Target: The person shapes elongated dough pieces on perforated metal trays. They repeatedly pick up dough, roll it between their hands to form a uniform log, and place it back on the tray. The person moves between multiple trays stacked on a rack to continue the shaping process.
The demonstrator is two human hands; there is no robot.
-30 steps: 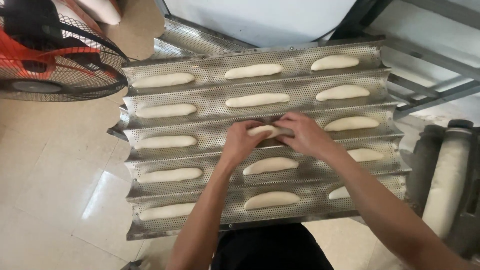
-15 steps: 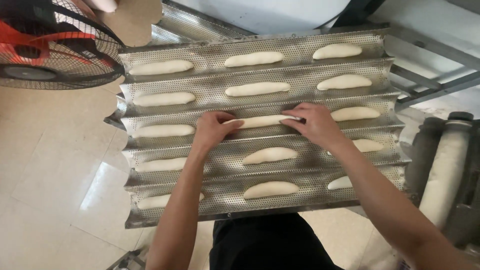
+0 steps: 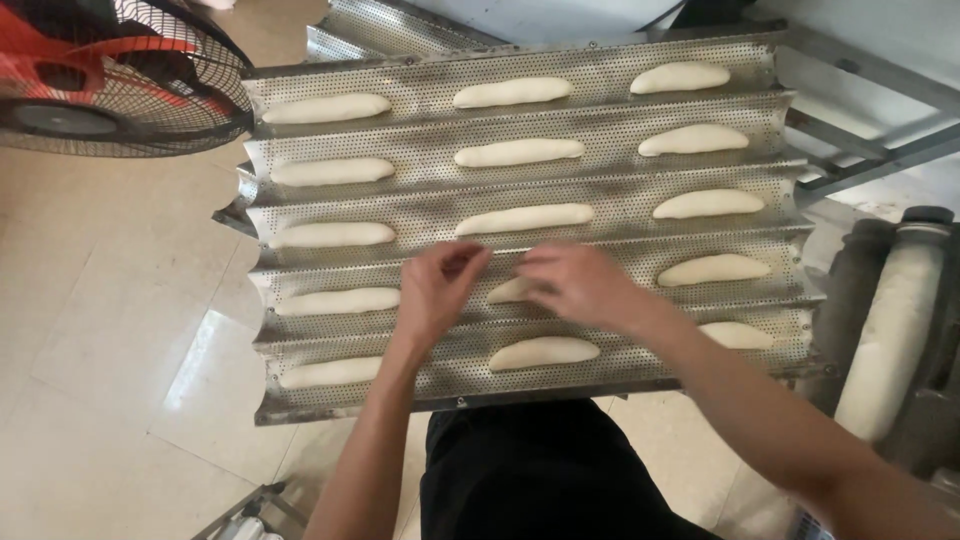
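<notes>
Both hands have dropped one channel nearer the person since half a second ago, leaving the middle dough piece of the third channel (image 3: 524,219) lying stretched and untouched, and now meet over the middle piece of the fourth channel (image 3: 510,290). Seen from the head camera, the left hand (image 3: 437,292) hovers with fingers curled loosely and slightly spread, at the near-left end of that piece; whether its fingertips press the dough cannot be told. The right hand (image 3: 578,285) lies palm down over the piece's right part, fingers bent and covering it, so only the pale left end shows between the two hands. The perforated metal baguette tray (image 3: 610,170) holds five channels, each with three pale elongated dough pieces in left, middle and right positions. The near middle piece (image 3: 544,352) lies just below the hands, apart from them. A red-and-black floor fan (image 3: 110,75) stands at the tray's far-left corner on the tiled floor (image 3: 100,350). A second perforated tray (image 3: 390,25) shows beyond the first. To the right stand dark upright rolls (image 3: 895,320), one dusted white.
</notes>
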